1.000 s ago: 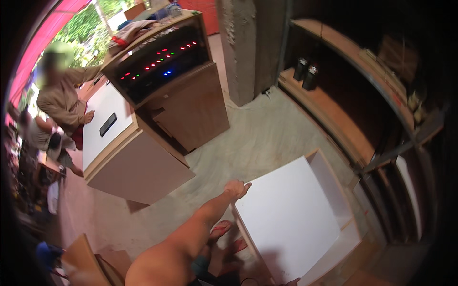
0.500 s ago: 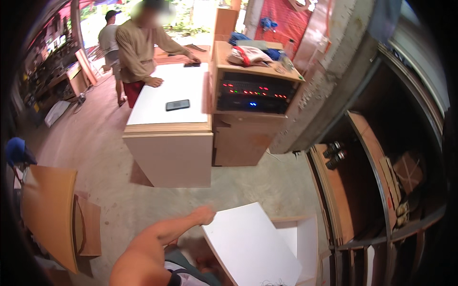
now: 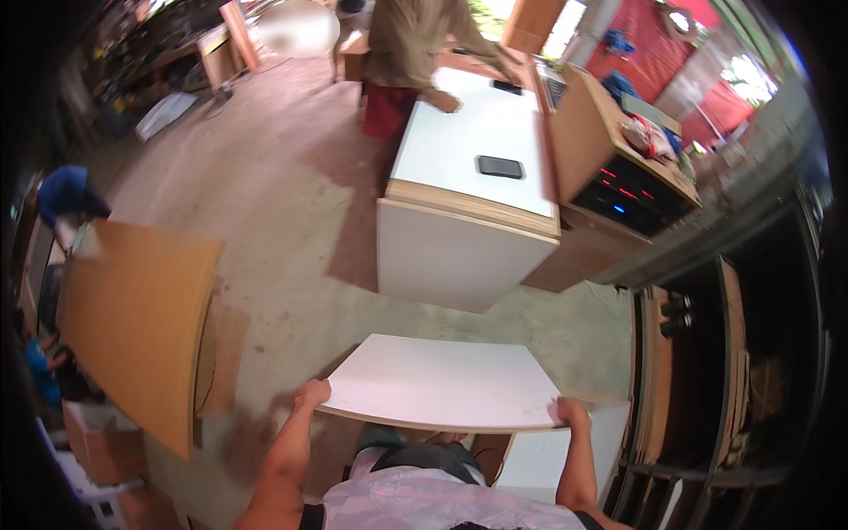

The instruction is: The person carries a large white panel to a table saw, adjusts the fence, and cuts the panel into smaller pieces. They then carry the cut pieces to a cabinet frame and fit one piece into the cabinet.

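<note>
A flat white board (image 3: 442, 380) with a thin bare-wood edge is held level in front of my body. My left hand (image 3: 312, 394) is closed round its left near corner. My right hand (image 3: 571, 412) grips the right near corner, where faint pencil-like marks show on the white face. Below and beside my right forearm stands an open white box-like carcass (image 3: 608, 433), partly hidden by the board and my arm. The undersides of my fingers are out of sight under the board.
Ahead stands a white-topped cabinet (image 3: 468, 256) with a phone (image 3: 501, 167) on it; a person (image 3: 415, 53) leans there. An equipment rack (image 3: 623, 190) adjoins it. Dark shelving (image 3: 689, 380) runs along the right. A curved tan panel piece (image 3: 146, 309) is at the left, with people beyond.
The board has swung from a slanted position at the right to level before me. My right hand has come into view on it. The view has turned left.
</note>
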{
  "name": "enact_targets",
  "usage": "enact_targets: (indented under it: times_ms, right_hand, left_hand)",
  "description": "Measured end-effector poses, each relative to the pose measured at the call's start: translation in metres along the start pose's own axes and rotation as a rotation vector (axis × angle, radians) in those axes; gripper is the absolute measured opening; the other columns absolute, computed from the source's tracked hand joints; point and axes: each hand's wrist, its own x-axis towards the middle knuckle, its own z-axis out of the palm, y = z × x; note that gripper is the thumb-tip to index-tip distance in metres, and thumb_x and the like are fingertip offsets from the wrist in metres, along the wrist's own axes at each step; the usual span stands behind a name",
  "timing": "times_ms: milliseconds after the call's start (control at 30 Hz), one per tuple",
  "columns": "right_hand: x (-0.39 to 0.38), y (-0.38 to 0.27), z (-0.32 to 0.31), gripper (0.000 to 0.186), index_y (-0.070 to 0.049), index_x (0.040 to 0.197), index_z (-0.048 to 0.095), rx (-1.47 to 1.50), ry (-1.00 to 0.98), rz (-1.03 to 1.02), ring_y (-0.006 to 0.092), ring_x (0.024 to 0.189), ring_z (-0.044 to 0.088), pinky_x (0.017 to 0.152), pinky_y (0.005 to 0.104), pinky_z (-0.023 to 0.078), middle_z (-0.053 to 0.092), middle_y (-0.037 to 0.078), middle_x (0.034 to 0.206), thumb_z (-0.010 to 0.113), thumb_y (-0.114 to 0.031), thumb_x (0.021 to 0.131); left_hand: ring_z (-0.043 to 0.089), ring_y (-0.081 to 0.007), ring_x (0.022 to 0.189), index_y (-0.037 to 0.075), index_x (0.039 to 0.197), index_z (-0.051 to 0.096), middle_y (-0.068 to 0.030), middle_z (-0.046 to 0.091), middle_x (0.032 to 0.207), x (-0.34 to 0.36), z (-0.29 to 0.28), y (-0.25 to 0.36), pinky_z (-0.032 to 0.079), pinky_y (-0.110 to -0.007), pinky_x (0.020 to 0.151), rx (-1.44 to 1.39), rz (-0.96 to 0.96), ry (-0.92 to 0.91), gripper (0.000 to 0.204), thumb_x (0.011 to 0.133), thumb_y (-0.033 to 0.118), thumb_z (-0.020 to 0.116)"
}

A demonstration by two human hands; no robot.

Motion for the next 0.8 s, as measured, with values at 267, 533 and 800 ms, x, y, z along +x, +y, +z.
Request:
enact_targets:
  times_ms: [267,533,800]
  right_hand:
    - [0.127,-0.4,-0.039,0.038,-0.02,0.128,0.071,-0.562,-0.059,-0.58,0.0341,0.123,0.064,0.098,0.0477,0.054,0.069,0.01,0.132,0.052,-0.017,0.095]
    - [0.039,-0.738,-0.002,0.032,-0.016,0.121,0.077,-0.848,-0.135,-0.981,0.0268,0.119,0.069,0.091,0.0414,0.058,0.072,0.008,0.129,0.064,-0.017,0.092]
    - [0.115,-0.951,0.016,0.031,-0.019,0.119,0.078,-0.891,-0.253,-1.019,0.024,0.113,0.071,0.091,0.0423,0.058,0.075,0.004,0.121,0.064,-0.019,0.091]
  left_hand:
    - [0.058,-0.0366,0.132,0.002,0.133,0.064,-0.0215,0.061,0.142,0.044,0.153,-0.286,0.046,-0.05,0.107,-0.37,-0.183,-0.045,0.057,0.099,0.041,0.039]
    - [0.062,-0.028,0.122,0.003,0.129,0.065,-0.015,0.068,0.132,-0.086,0.187,-0.256,0.046,-0.048,0.101,-0.91,-0.506,-0.066,0.061,0.09,0.048,0.053]
    - [0.063,-0.029,0.121,0.002,0.129,0.065,-0.016,0.068,0.13,0.093,-0.071,-0.146,0.047,-0.049,0.099,-1.032,-0.415,0.08,0.06,0.092,0.048,0.052]
